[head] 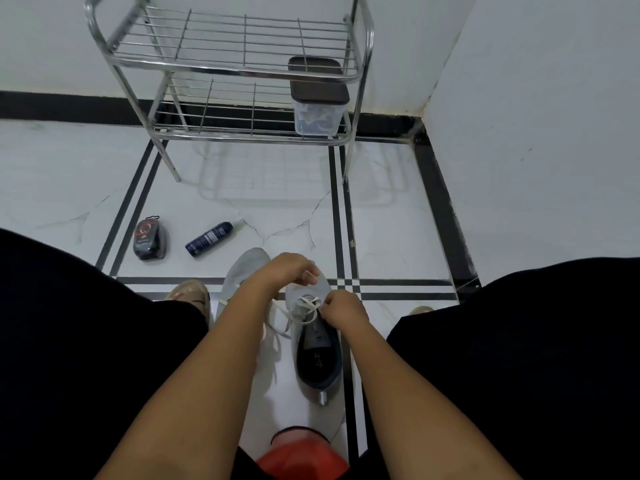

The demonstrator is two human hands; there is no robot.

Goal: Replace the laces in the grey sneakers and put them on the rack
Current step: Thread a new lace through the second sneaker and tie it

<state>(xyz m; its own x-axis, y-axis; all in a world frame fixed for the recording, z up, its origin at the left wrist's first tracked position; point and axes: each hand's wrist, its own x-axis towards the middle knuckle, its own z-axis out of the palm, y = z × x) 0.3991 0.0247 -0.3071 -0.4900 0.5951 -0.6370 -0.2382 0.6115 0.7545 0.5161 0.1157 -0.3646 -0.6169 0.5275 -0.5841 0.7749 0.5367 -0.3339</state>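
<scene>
Right now my left hand (284, 271) pinches a white lace (308, 308) end over the toe of the near grey sneaker (313, 341) while my right hand (341, 308) grips it at the eyelets, probably to keep tension while threading. Its mate (242, 271) lies just beside on the floor; a spray bottle (209, 238) and polish pack (149, 239) sit between me and the rack (242, 69).

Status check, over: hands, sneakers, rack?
Both hands, left hand and right hand, pinching white lace on right grey sneaker. Second grey sneaker beside it on floor. Steel wire rack holds no shoes; path clear.
</scene>
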